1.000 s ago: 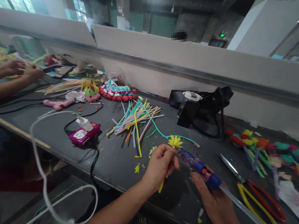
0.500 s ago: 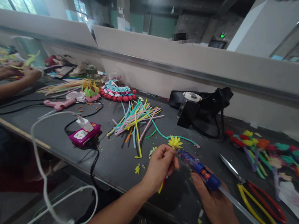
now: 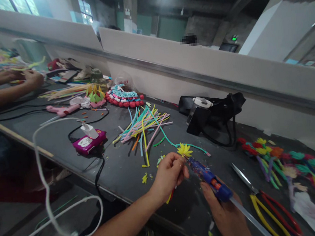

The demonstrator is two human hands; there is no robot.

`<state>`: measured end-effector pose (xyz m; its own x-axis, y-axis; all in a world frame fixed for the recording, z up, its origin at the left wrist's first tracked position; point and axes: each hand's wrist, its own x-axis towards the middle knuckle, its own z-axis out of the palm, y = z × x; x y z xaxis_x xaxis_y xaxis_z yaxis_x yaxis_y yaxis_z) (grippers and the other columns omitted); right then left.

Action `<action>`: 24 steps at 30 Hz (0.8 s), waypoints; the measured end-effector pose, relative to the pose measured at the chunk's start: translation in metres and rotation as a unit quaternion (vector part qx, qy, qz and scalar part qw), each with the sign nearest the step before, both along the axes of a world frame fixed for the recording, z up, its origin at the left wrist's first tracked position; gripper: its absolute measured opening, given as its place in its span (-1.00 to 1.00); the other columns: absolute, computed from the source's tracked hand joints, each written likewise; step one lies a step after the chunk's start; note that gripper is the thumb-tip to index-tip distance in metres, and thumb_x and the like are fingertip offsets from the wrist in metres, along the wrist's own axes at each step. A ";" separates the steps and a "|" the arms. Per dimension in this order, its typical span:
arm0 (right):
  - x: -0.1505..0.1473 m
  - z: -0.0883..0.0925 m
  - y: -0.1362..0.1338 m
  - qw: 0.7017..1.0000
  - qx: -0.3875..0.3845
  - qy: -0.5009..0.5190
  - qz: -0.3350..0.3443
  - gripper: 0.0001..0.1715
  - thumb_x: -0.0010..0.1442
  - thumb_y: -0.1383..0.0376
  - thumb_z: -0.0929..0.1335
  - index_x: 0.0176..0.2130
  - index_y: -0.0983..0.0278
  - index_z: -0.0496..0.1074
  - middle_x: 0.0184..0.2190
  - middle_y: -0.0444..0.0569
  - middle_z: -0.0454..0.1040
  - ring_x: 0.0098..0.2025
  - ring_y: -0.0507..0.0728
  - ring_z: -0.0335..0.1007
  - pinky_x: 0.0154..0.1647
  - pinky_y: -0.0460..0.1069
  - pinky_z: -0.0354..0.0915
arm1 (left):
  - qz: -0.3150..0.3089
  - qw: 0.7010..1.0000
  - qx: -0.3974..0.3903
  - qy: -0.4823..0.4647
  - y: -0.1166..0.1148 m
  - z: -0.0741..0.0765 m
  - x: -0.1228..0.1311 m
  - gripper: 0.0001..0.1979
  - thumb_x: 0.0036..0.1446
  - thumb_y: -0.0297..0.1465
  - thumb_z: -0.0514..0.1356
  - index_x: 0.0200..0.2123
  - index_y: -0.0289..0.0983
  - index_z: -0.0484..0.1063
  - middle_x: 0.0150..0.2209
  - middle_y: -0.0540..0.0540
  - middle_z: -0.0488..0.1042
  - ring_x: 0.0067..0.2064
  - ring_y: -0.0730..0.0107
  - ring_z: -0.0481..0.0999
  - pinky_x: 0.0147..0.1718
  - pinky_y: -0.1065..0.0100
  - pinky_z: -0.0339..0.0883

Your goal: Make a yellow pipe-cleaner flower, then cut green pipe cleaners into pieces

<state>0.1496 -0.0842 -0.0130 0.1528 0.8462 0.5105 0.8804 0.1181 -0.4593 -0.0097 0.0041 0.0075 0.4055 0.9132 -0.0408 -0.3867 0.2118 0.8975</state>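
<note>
My left hand (image 3: 169, 176) is closed, its thumb and fingertips pinching a yellow pipe-cleaner flower (image 3: 184, 149) from below. In my right hand (image 3: 226, 216) is a blue hot glue gun (image 3: 208, 177), with a long clear glue stick (image 3: 252, 218) coming out of its back end. The gun's nozzle points at the underside of the flower, close to my left fingertips; whether it touches cannot be made out. Beneath my left hand a bit of red and yellow stem (image 3: 169, 197) shows. Small yellow pieces (image 3: 144, 178) lie on the table to the left.
Scissors (image 3: 258, 193) with red and yellow handles lie at right, near finished pipe-cleaner flowers (image 3: 276, 154). Loose pipe cleaners (image 3: 144, 125), a purple power strip (image 3: 89, 142) with a white cable, and a black bag (image 3: 216, 115) lie around. A co-worker's hands (image 3: 31, 79) work at far left.
My hands, the flower and the glue gun stay almost in place. At far left, the yellow strip in the co-worker's hands has shifted slightly.
</note>
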 end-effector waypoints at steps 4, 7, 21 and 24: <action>-0.009 0.007 0.000 1.000 -0.012 0.011 -0.025 -0.55 0.20 -0.02 0.26 -0.32 0.28 0.50 -0.48 -0.01 0.54 -0.44 0.13 0.48 -0.41 -0.05 0.39 | 0.001 1.000 -0.001 0.003 0.000 -0.002 0.000 -0.77 0.18 -0.21 0.10 -0.39 -0.24 0.20 -0.61 0.10 0.38 -0.73 0.66 0.06 -0.76 0.53 -0.12; -0.008 0.007 0.001 1.000 -0.013 -0.011 -0.014 -0.54 0.18 -0.03 0.26 -0.34 0.28 0.49 -0.49 -0.02 0.53 -0.45 0.12 0.47 -0.42 -0.07 0.38 | 0.000 1.000 -0.005 0.004 0.001 -0.002 0.001 -0.77 0.16 -0.21 0.11 -0.39 -0.24 0.20 -0.61 0.10 0.38 -0.74 0.66 0.06 -0.76 0.53 -0.13; -0.015 0.028 0.000 0.998 -0.024 -0.029 0.049 -0.56 0.26 0.02 0.19 -0.46 0.17 0.43 -0.62 -0.11 0.41 -0.57 0.07 0.35 -0.54 -0.08 0.24 | 0.014 0.999 -0.012 -0.027 -0.001 0.003 -0.002 -0.77 0.15 -0.21 0.13 -0.40 -0.24 0.21 -0.63 0.09 0.38 -0.74 0.66 0.07 -0.76 0.54 -0.13; -0.015 0.026 -0.002 0.999 -0.021 -0.023 0.043 -0.60 0.27 0.04 0.20 -0.45 0.18 0.38 -0.62 -0.13 0.38 -0.57 0.05 0.33 -0.53 -0.09 0.22 | 0.021 0.999 -0.019 -0.036 -0.001 0.005 -0.005 -0.78 0.15 -0.22 0.12 -0.39 -0.24 0.22 -0.64 0.10 0.37 -0.74 0.66 0.05 -0.77 0.54 -0.17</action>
